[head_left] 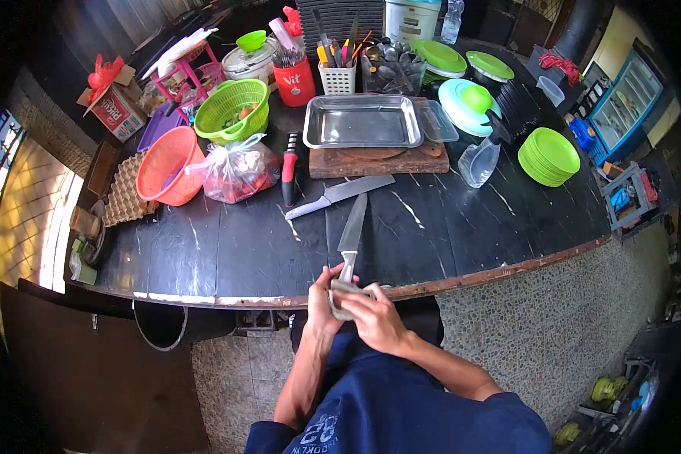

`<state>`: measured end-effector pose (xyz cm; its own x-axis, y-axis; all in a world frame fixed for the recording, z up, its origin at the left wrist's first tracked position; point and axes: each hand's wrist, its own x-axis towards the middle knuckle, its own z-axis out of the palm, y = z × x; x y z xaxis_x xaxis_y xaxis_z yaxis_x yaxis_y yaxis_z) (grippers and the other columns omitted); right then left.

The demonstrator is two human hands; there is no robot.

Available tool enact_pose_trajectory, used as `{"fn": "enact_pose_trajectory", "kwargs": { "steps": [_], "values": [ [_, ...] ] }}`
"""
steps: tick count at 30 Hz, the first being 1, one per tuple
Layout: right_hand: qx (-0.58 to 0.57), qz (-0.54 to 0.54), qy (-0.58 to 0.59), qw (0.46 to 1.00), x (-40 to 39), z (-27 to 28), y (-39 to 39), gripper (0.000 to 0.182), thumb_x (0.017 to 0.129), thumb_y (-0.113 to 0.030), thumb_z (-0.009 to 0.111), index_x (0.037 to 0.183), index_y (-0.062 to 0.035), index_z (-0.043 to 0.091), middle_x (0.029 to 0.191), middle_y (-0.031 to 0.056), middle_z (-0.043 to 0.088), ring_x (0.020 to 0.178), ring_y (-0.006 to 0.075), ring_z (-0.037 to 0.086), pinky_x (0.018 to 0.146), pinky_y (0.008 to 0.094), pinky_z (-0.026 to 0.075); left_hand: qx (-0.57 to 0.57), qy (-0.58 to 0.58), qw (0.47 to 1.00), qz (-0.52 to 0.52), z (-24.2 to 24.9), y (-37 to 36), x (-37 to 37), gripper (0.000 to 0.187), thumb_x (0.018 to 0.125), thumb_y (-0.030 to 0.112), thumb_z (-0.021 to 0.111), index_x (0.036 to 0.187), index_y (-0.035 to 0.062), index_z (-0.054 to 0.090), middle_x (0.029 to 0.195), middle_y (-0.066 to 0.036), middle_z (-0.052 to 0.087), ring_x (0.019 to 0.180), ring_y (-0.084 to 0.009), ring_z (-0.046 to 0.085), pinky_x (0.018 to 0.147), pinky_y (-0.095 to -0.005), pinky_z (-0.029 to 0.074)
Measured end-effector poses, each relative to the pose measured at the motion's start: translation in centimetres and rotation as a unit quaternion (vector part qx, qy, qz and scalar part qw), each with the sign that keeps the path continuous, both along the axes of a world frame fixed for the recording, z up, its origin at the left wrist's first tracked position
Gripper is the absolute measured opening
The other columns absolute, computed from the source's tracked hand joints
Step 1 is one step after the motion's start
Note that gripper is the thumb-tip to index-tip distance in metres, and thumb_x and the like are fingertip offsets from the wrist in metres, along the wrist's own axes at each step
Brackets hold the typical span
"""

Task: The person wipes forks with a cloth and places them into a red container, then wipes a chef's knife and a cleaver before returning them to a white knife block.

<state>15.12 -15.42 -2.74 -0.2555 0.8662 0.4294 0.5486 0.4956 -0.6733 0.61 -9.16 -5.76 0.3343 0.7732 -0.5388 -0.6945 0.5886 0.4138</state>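
Note:
A kitchen knife (353,224) with a pale handle points away from me, its blade out over the table's near edge. My left hand (323,306) is closed around the lower handle. A greyish folded cloth (340,309) wraps the handle's end, and my right hand (378,321) grips it from the right; the fingers partly hide the handle. Just beyond the blade tip lies a cleaver-like wide knife (352,191) with a white handle. Left of that knife, a red-and-black handled knife sharpener (289,170) rests on the table.
A metal tray (363,141) sits on a wooden board (378,165). Around them are a bagged bundle (238,172), a red basket (153,185), a green colander (219,130), a spray bottle (478,162) and stacked green plates (548,157). The table's front edge (499,270) runs before me.

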Motion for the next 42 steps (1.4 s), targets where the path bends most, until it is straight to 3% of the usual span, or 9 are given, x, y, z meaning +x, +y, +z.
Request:
{"fn": "enact_pose_trajectory", "kwargs": {
  "steps": [4, 7, 10, 12, 13, 19, 28, 40, 42],
  "values": [
    [-0.003, 0.037, 0.026, 0.999, 0.0, 1.8, -0.6, 0.053, 0.075, 0.011, 0.066, 0.126, -0.0048, 0.07, 0.119, 0.0105, 0.071, 0.104, 0.0321, 0.063, 0.098, 0.044, 0.049, -0.063, -0.163, 0.983, -0.056, -0.6, 0.3, -0.3, 0.04, 0.111, 0.029, 0.042, 0.137, 0.0003, 0.052, 0.099, -0.014, 0.065, 0.094, -0.028, 0.064, 0.088, -0.0417, 0.055],
    [-0.205, 0.126, 0.172, 0.955, 1.8, 1.2, -0.4, 0.047, 0.083, 0.011, 0.067, 0.127, -0.0035, 0.069, 0.118, 0.0153, 0.07, 0.107, 0.03, 0.066, 0.097, 0.0381, 0.051, -0.068, -0.249, 0.963, -0.072, -0.5, 0.2, -0.5, 0.04, 0.111, 0.023, 0.043, 0.143, 0.0003, 0.049, 0.098, -0.012, 0.064, 0.092, -0.0265, 0.063, 0.087, -0.0411, 0.055],
    [-0.334, 0.076, 0.368, 0.864, 3.7, 0.3, 0.1, 0.036, 0.089, 0.007, 0.066, 0.125, 0.0035, 0.066, 0.1, 0.0147, 0.07, 0.103, 0.0214, 0.065, 0.09, 0.0327, 0.052, -0.131, -0.088, 0.987, -0.027, 3.6, -0.1, 0.0, 0.036, 0.11, 0.023, 0.046, 0.136, -0.0001, 0.055, 0.094, -0.01, 0.064, 0.089, -0.0255, 0.063, 0.086, -0.0415, 0.055],
    [-0.293, 0.023, 0.355, 0.888, 4.8, 0.0, 2.3, 0.033, 0.09, 0.006, 0.065, 0.123, 0.006, 0.066, 0.103, 0.0174, 0.07, 0.101, 0.0234, 0.065, 0.088, 0.0332, 0.051, -0.162, -0.027, 0.986, -0.005, 1.8, -0.1, -0.1, 0.029, 0.11, 0.022, 0.046, 0.129, 0.004, 0.057, 0.091, -0.007, 0.063, 0.078, -0.021, 0.06, 0.071, -0.0362, 0.054],
    [-0.158, -0.011, 0.2, 0.967, 5.7, 0.5, 3.3, 0.035, 0.087, 0.007, 0.066, 0.122, 0.0061, 0.066, 0.109, 0.0192, 0.071, 0.1, 0.0269, 0.065, 0.088, 0.0349, 0.051, -0.079, -0.026, 0.995, -0.052, 1.1, -0.6, -0.4, 0.026, 0.11, 0.023, 0.046, 0.125, 0.0056, 0.057, 0.091, -0.006, 0.063, 0.074, -0.0185, 0.058, 0.065, -0.033, 0.051],
    [-0.005, 0.034, -0.024, 0.999, 5.3, 0.1, 7.7, 0.048, 0.077, 0.009, 0.065, 0.122, -0.0057, 0.07, 0.127, 0.0082, 0.071, 0.107, 0.0324, 0.063, 0.096, 0.0403, 0.053, 0.028, 0.067, 0.989, -0.132, 1.0, -1.6, -0.8, 0.022, 0.111, 0.019, 0.044, 0.128, 0.0087, 0.054, 0.088, -0.005, 0.062, 0.056, -0.0102, 0.046, 0.041, -0.0224, 0.03],
    [0.046, 0.031, -0.134, 0.989, 6.4, -4.2, 12.9, 0.049, 0.077, 0.009, 0.062, 0.119, -0.0134, 0.073, 0.13, -0.0017, 0.071, 0.102, 0.0284, 0.064, 0.091, 0.0385, 0.053, 0.028, 0.068, 0.989, -0.13, 0.2, -3.3, -2.4, 0.029, 0.111, 0.019, 0.042, 0.136, 0.0071, 0.053, 0.09, -0.004, 0.059, 0.056, -0.0076, 0.04, 0.042, -0.0215, 0.029],
    [0.06, -0.114, -0.182, 0.975, 8.1, -4.2, 18.7, 0.041, 0.086, 0.004, 0.056, 0.12, -0.0091, 0.074, 0.127, 0.0049, 0.073, 0.101, 0.0306, 0.062, 0.094, 0.038, 0.053, -0.016, -0.036, 0.991, -0.131, 2.0, -2.9, -3.6, 0.035, 0.111, 0.018, 0.039, 0.141, 0.0037, 0.051, 0.093, -0.005, 0.056, 0.058, -0.0079, 0.036, 0.042, -0.0208, 0.027],
    [0.058, -0.047, -0.125, 0.989, 6.9, -2.8, 17.1, 0.043, 0.086, 0.006, 0.053, 0.122, -0.0062, 0.073, 0.128, 0.0084, 0.072, 0.103, 0.0317, 0.063, 0.096, 0.039, 0.052, -0.015, -0.04, 0.991, -0.126, 1.9, -2.6, -3.8, 0.036, 0.111, 0.019, 0.04, 0.141, 0.0033, 0.05, 0.093, -0.006, 0.056, 0.058, -0.0079, 0.036, 0.042, -0.0209, 0.027]
  ]
}}
